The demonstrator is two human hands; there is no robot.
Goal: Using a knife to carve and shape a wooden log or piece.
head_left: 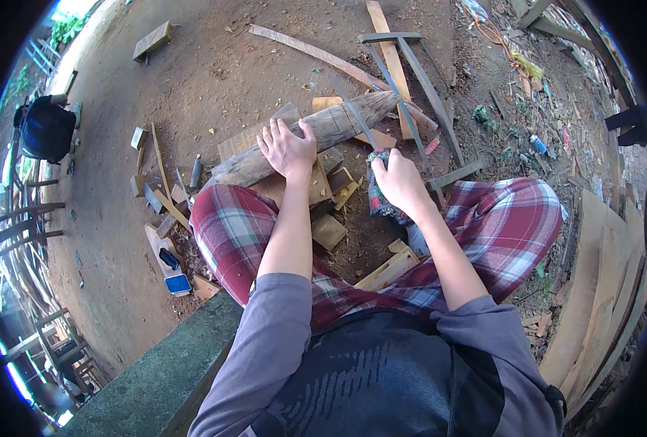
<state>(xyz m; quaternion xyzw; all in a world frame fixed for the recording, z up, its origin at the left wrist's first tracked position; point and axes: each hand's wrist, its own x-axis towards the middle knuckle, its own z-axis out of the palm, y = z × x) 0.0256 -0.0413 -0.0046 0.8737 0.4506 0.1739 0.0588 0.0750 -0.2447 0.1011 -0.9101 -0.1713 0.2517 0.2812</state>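
A weathered wooden log [334, 124], tapered at its right end, lies at a slant before my knees, propped on wood pieces. My left hand [288, 148] rests flat on its top with the fingers spread. My right hand [400, 180] is closed round the cloth-wrapped handle [379, 197] of a long thin blade [362, 125]. That blade crosses the log near its right half; whether it is a saw or a knife I cannot tell. Dark lines mark the log's surface left of the blade. Beyond the right hand lies a wooden-framed saw [429, 95].
Wood offcuts [330, 231] lie between my legs. A long curved strip [301, 47] and a plank [392, 58] lie beyond the log. On the left are a blue-faced object [178, 284] and a bench [156, 386]. Boards [585, 291] lean at right. Another person [46, 127] is far left.
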